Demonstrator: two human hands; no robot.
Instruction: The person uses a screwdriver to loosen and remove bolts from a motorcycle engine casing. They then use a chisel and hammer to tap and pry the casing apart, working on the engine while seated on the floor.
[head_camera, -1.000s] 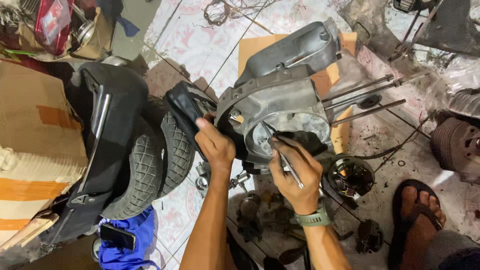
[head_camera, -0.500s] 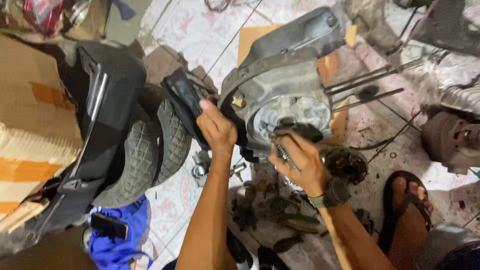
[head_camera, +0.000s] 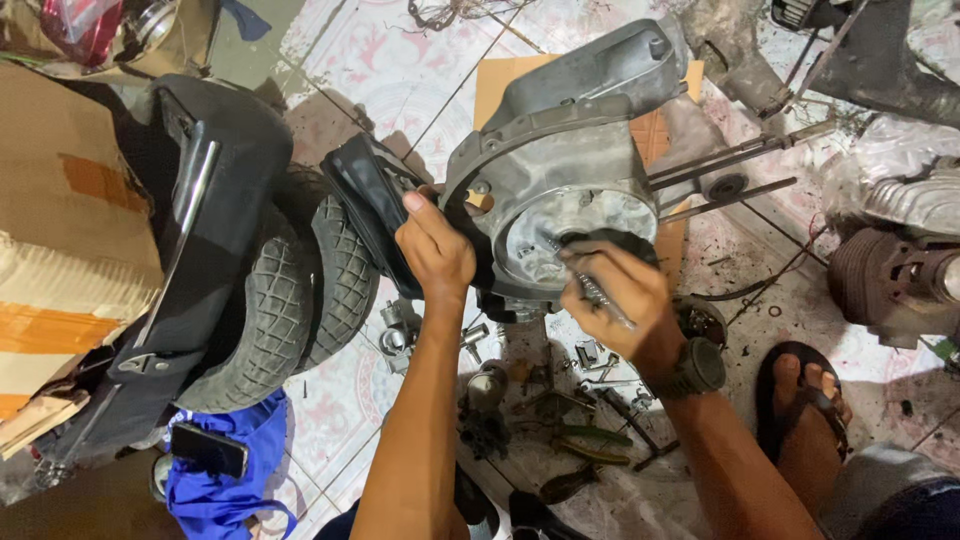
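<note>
A grey metal engine case (head_camera: 565, 180) stands on edge on the tiled floor, its round opening facing me. My left hand (head_camera: 432, 250) grips the case's left rim, next to a black rubber piece (head_camera: 365, 205). My right hand (head_camera: 615, 295) is closed around a thin metal tool (head_camera: 590, 285) whose tip reaches into the round opening. A dark watch sits on my right wrist.
Two tyres (head_camera: 300, 290) and a black scooter panel (head_camera: 205, 230) lie left of the case, beside a cardboard box (head_camera: 60, 230). Loose bolts and small tools (head_camera: 560, 420) litter the floor below. A phone on blue cloth (head_camera: 210, 450) lies lower left. My sandalled foot (head_camera: 805, 410) and an engine cylinder (head_camera: 890, 275) are right.
My right hand has moved up with the tool toward the round opening. The view has shifted slightly; my left hand keeps its grip on the rim.
</note>
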